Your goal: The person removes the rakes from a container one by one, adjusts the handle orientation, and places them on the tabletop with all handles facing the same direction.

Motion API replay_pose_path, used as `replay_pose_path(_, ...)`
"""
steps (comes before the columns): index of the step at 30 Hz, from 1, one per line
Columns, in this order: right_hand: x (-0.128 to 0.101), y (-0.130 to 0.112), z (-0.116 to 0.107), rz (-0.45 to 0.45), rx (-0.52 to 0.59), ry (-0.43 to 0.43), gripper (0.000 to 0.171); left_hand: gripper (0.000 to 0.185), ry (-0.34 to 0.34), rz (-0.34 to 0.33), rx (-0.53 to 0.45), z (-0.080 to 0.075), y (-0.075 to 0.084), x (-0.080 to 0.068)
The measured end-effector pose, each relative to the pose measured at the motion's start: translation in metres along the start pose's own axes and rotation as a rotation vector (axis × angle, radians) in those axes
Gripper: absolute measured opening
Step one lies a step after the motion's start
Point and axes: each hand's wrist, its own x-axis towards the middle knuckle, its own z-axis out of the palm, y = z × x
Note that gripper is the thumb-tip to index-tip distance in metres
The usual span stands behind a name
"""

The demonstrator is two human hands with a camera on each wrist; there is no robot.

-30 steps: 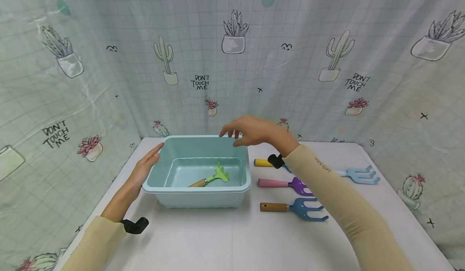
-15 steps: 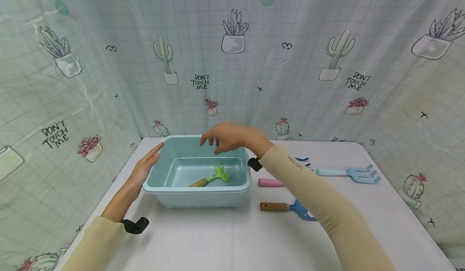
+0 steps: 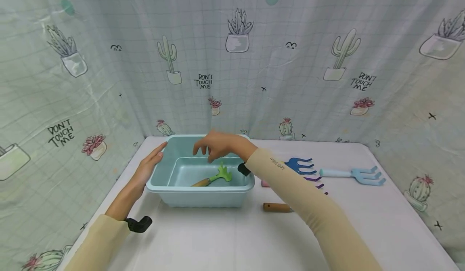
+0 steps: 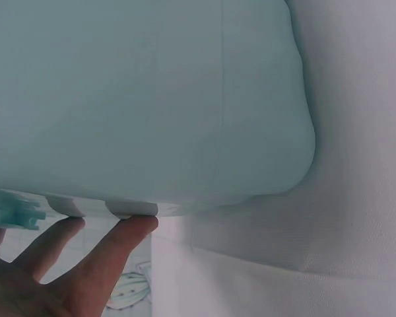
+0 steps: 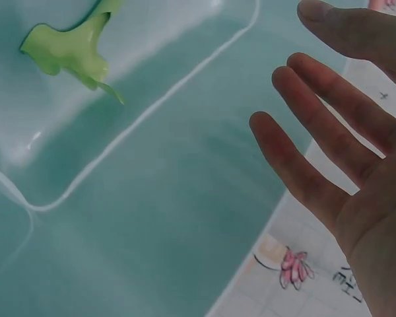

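Observation:
A pale teal plastic tub stands on the white table, left of the middle. Inside it lies a small hand rake with green tines and a wooden handle, partly hidden by the tub's front wall. My left hand rests its fingers against the tub's left side; in the left wrist view its fingertips touch the rim. Over the tub my right hand hovers with fingers loosely bent. In the right wrist view, nothing is between those fingers, and the green rake head lies below, apart from them.
Right of the tub lie several garden forks: a dark blue one, a purple one with a pink handle, a wooden-handled one and a light blue one. My right forearm partly covers some. A cactus-print curtain surrounds the table.
My right hand has moved left and slightly down, from the tub's right back corner to over its inside. The left hand stays at the tub's side, and the rake lies unmoved.

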Motion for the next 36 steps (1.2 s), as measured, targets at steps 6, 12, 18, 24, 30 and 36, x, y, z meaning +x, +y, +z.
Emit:
replay_pose_path(6, 0.013, 0.0, 0.012, -0.01, 0.042, -0.06, 0.052, 0.062, 0.007, -0.004, 0.009, 0.0, -0.001, 0.0)
replay_pose_path(12, 0.022, -0.003, 0.024, 0.016, 0.007, -0.112, 0.055, 0.061, 0.007, -0.013, 0.009, 0.0, 0.0, 0.001)
replay_pose_path(18, 0.031, -0.002, 0.035, 0.061, 0.005, -0.171, 0.054, 0.061, 0.013, -0.014, 0.005, 0.001, 0.0, 0.002)
replay_pose_path(24, 0.035, -0.002, 0.038, 0.082, 0.028, -0.203, 0.052, 0.062, 0.015, -0.011, 0.005, 0.001, -0.001, 0.001)
replay_pose_path(30, 0.04, 0.002, 0.04, 0.09, 0.047, -0.221, 0.051, 0.062, 0.013, -0.013, -0.002, 0.001, 0.0, 0.001)
replay_pose_path(36, 0.045, 0.009, 0.046, 0.084, 0.046, -0.233, 0.048, 0.062, 0.007, -0.012, -0.003, 0.0, 0.001, 0.0)
